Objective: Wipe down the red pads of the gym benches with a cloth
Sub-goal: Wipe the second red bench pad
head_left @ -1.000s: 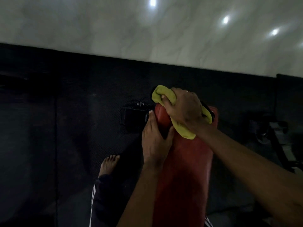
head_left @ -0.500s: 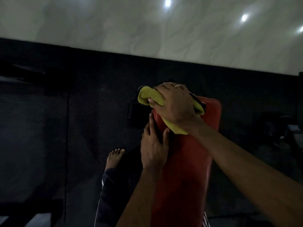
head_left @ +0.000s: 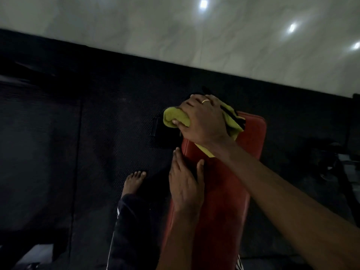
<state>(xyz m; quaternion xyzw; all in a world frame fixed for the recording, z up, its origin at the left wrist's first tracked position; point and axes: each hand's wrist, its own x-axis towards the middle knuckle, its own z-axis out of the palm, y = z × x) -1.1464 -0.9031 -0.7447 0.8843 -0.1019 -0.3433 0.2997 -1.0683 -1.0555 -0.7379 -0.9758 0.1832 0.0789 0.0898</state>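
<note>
Head view, dim light. Nearest the camera is a dark trouser leg (head_left: 128,230) with a thin white stripe at lower left, and a bare foot (head_left: 134,182) beyond it on the black rubber mat (head_left: 97,133). The red pad (head_left: 224,191) runs up the middle, long and narrow, with a squared-off far end.

Left hand (head_left: 185,184) lies flat along the pad's left edge. Its fingers are straight and close together, the thumb is spread onto the top face, and it grips nothing. The right forearm crosses in from lower right over the pad.

Right hand (head_left: 202,121) sits at the pad's far left corner, fingers curled over a yellow cloth (head_left: 173,118) and clamped on it — the thumb presses into the bunched fold that sticks out left past the pad's edge. More cloth shows to the right of the hand and under the wrist, lying on the red surface. There is a ring (head_left: 205,101) on one finger.

The hands are apart, right ahead of left. Farther out the mat ends at a pale marbled surface (head_left: 175,36) — bright light spots (head_left: 203,3) on it.
</note>
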